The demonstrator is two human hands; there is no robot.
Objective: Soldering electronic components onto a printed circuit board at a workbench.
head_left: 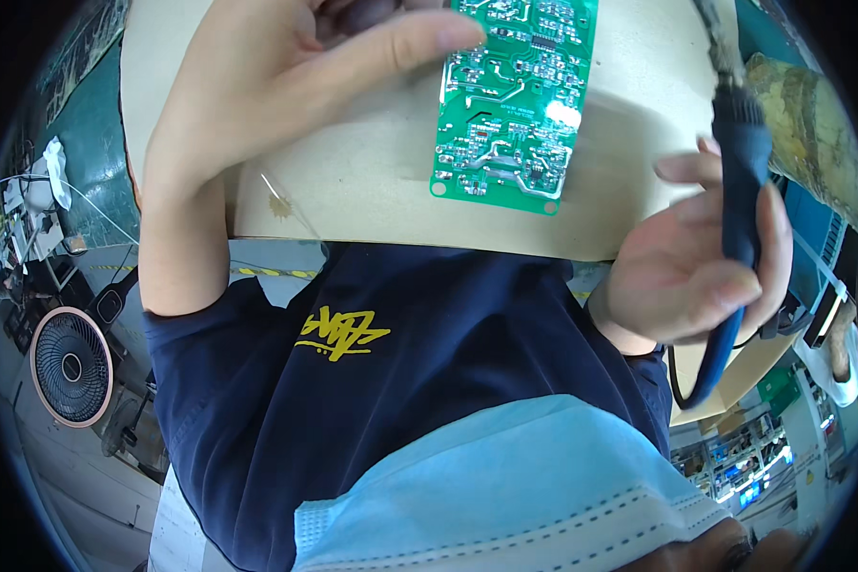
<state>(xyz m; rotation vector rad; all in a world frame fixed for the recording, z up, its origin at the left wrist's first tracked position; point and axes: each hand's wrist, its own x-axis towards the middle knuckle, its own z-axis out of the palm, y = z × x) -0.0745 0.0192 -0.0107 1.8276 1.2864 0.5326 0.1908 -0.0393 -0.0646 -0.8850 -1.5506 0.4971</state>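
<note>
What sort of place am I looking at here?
Most likely an electronics workshop or assembly area. A green circuit board dotted with small components is over a pale worktable, and the right hand holds a dark blue corded tool resembling a soldering iron.

Circuit board (510,105) partly beyond the top edge

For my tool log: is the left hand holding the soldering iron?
No, the soldering iron is in the right hand, while the left hand is at the green printed circuit board.
</note>
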